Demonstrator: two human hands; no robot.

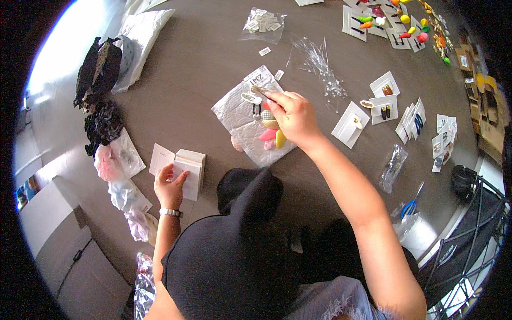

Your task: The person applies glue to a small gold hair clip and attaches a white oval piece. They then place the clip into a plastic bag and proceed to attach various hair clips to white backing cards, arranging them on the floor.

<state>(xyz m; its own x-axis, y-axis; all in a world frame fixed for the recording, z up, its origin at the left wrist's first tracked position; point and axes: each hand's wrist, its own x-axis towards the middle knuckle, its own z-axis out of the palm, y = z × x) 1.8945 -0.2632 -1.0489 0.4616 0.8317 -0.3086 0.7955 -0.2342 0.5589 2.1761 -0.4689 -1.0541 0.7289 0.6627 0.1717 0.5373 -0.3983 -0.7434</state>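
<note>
My right hand (294, 117) reaches over a white padded plastic bag (234, 114), its fingertips pinched on a small hair clip (257, 89) with a tan oval top. Beneath that hand, several colourful hair clips (272, 136) in yellow, pink and checked cloth lie on the bag, with a whitish oval clip (250, 98) beside them. To the left, my left hand (169, 188) is at a stack of white cards (191, 165). Its thumb and fingers close on a card at the top, and another card (161, 158) juts out past the stack.
Carded clips (350, 125) lie on the right, near a bundle of clear plastic ties (322, 64). Blue-handled scissors (408, 209) lie nearer. A bag of white tags (262, 24) is at the back. Ruffled hair scrunchies (108, 165) line the left edge; cardboard boxes (488, 106) stand far right.
</note>
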